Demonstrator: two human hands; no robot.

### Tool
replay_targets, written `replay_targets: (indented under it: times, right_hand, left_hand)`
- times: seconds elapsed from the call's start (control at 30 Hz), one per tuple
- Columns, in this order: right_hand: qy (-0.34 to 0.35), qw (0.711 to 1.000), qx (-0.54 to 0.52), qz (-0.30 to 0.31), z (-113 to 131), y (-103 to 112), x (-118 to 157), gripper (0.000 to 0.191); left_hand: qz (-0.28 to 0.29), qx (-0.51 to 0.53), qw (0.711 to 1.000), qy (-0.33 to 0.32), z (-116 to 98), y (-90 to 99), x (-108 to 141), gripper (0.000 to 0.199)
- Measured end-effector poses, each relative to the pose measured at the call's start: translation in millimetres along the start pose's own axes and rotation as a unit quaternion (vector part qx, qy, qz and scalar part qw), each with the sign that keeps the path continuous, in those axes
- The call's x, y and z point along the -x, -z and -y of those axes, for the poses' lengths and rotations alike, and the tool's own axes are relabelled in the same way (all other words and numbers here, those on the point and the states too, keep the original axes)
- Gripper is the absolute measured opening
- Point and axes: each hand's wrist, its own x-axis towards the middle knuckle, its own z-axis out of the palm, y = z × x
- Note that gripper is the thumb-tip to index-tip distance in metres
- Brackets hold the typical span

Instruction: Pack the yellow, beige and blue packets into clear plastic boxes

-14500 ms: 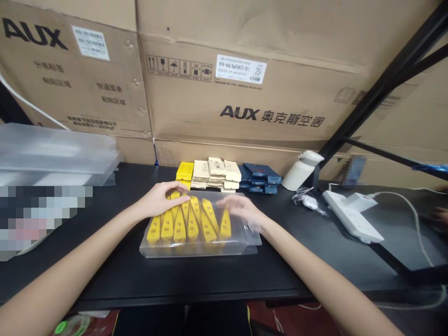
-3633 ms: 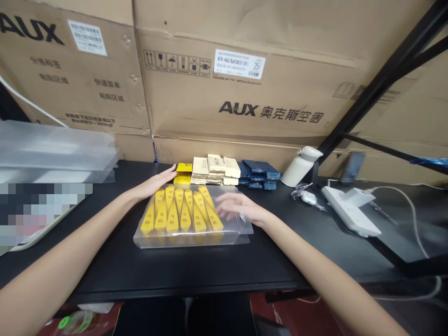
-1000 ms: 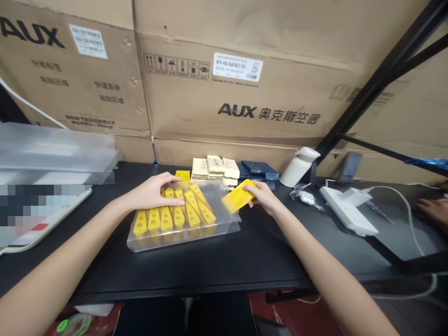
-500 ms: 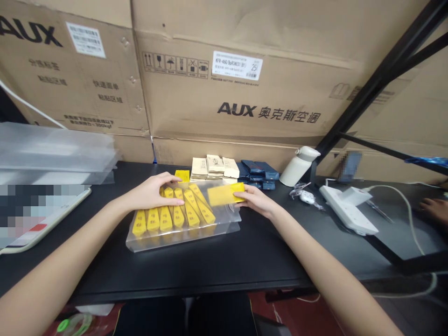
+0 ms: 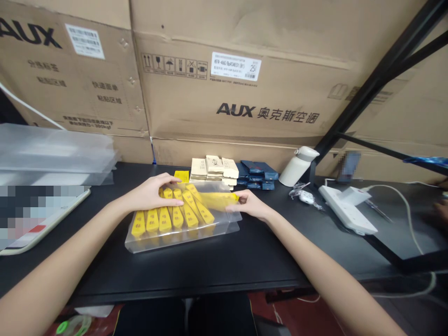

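A clear plastic bag (image 5: 157,243) lies on the black table, with several yellow packets (image 5: 164,219) standing in a row inside it. My left hand (image 5: 154,191) rests over the bag's upper left part, thumb and fingers apart around its top edge; part of the fingers is hidden behind the film. In my right hand (image 5: 247,204), a single yellow packet (image 5: 215,201) is pinched by its right end at the bag's right side. That packet lies slanted beside the row, seen partly through the film. Another yellow packet (image 5: 182,176) is behind the bag.
Cream packets (image 5: 213,169) and dark blue packets (image 5: 257,173) are stacked at the back, beside a white bottle (image 5: 298,167). A power strip (image 5: 348,212) and keys lie right. Clear bags (image 5: 56,151) and a tablet-like device are left. Another person's hand shows at the far right edge.
My right hand has moved slightly down with its yellow packet, which has turned from flat to edge-on and gone into the bag's opening. My left hand has hardly moved.
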Motion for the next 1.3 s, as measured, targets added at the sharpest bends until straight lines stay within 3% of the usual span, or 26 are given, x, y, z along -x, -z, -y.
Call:
replay_targets:
  times: [0.2,0.37,0.57,0.83,1.3]
  right_hand:
    - [0.053,0.991,0.118,-0.019,3.4,-6.8,2.8,0.037]
    - [0.013,0.997,0.075,0.028,4.4,-6.3,2.9,0.035]
    - [-0.023,0.999,0.008,0.026,4.4,-3.4,3.1,0.037]
    - [-0.046,0.984,-0.036,0.169,7.8,-3.0,7.8,0.039]
    - [-0.051,0.968,-0.09,0.228,3.3,-4.3,7.3,0.04]
  left_hand:
    - [-0.004,0.001,1.0,-0.005,0.1,-0.9,-0.1,0.067]
    - [-0.008,0.001,1.0,-0.009,0.4,-1.9,0.1,0.066]
    - [-0.006,0.007,1.0,-0.015,0.5,-2.3,0.1,0.065]
    - [-0.006,-0.007,1.0,-0.006,1.1,-1.9,-0.1,0.066]
    - [0.002,-0.064,0.998,-0.003,4.5,-6.5,0.3,0.066]
